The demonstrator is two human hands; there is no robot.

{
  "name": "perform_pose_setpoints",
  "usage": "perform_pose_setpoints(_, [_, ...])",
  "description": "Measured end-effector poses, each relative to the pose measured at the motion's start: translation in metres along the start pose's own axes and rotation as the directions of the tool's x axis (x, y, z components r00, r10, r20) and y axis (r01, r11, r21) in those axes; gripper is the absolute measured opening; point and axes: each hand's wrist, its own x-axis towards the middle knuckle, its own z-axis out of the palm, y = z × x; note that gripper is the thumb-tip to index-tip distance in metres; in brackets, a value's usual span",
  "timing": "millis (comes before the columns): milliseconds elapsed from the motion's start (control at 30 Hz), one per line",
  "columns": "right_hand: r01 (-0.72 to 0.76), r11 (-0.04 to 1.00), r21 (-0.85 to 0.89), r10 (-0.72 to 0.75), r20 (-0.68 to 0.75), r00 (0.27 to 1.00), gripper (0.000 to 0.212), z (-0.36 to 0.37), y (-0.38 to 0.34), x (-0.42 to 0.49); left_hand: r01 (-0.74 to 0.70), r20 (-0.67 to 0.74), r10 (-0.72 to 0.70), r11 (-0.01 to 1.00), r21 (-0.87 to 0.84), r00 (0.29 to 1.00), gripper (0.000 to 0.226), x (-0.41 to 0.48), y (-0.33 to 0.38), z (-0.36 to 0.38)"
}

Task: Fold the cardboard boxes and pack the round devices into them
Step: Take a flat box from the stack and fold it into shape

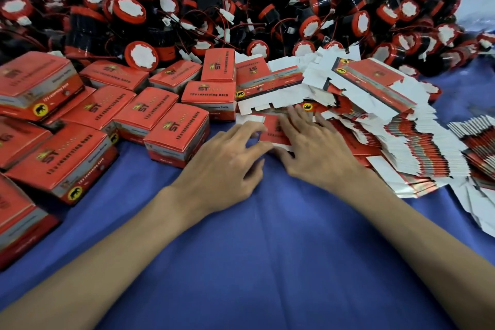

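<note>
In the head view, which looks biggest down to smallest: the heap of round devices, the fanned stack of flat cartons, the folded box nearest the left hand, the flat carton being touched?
1. heap of round devices
2. fanned stack of flat cartons
3. folded box
4. touched flat carton, partly covered, so the last two are unsure.

Two hands, twelve-odd folded boxes, countless devices

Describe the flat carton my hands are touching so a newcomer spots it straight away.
Find the slumped stack of flat cartons on the right of the blue cloth. At its near left edge, one flat red carton lies between the left hand and right hand. Unlike its neighbours, it juts out from the stack and both hands touch it.
</note>
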Motion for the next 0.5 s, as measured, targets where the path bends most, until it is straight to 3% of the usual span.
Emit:
perform_pose_setpoints(67, [0.051, 0.997, -0.056, -0.051, -0.006, 0.999, 0.060, 0.004, -0.006, 0.001, 0.000, -0.015, -0.001, 0.999, -0.035, 1.000, 0.029, 0.000, -0.001, 0.001])
perform_pose_setpoints(133, [0.186, 0.976, -0.116, -0.197, -0.099, 0.975, 0.043, 0.006, -0.012, 0.001, 0.038, -0.050, -0.043, 0.993, -0.107, 0.998, 0.033, 0.000, -0.003, 0.002])
perform_pose_setpoints(200, [0.287, 0.956, -0.053, -0.287, -0.358, 0.889, 0.031, -0.001, -0.014, -0.004, 0.114, -0.119, -0.145, 0.966, -0.231, 0.982, 0.042, 0.001, -0.006, 0.001])
perform_pose_setpoints(233, [0.302, 0.953, 0.006, -0.244, -0.575, 0.781, 0.026, -0.004, -0.013, -0.006, 0.152, -0.161, -0.213, 0.934, -0.324, 0.964, 0.048, 0.002, -0.008, 0.000])
perform_pose_setpoints(267, [0.325, 0.944, 0.053, -0.170, -0.766, 0.620, 0.020, -0.010, -0.013, -0.008, 0.179, -0.192, -0.289, 0.877, -0.446, 0.938, 0.052, 0.002, -0.008, -0.001])
perform_pose_setpoints(300, [0.360, 0.928, 0.094, -0.092, -0.880, 0.467, 0.014, -0.016, -0.013, -0.011, 0.187, -0.204, -0.362, 0.795, -0.577, 0.910, 0.055, 0.002, -0.008, -0.002])
perform_pose_setpoints(333, [0.407, 0.901, 0.148, -0.014, -0.929, 0.370, 0.016, -0.022, -0.015, -0.014, 0.185, -0.188, -0.417, 0.703, -0.686, 0.889, 0.057, 0.002, -0.008, -0.003])
perform_pose_setpoints(400, [0.483, 0.823, 0.299, 0.147, -0.933, 0.328, 0.023, -0.032, -0.017, -0.017, 0.173, -0.137, -0.428, 0.609, -0.774, 0.893, 0.061, 0.001, -0.006, -0.007])
perform_pose_setpoints(500, [0.461, 0.709, 0.534, 0.397, -0.842, 0.366, 0.024, -0.037, -0.015, -0.016, 0.081, -0.097, -0.224, 0.671, -0.737, 0.970, 0.065, -0.003, -0.006, -0.011])
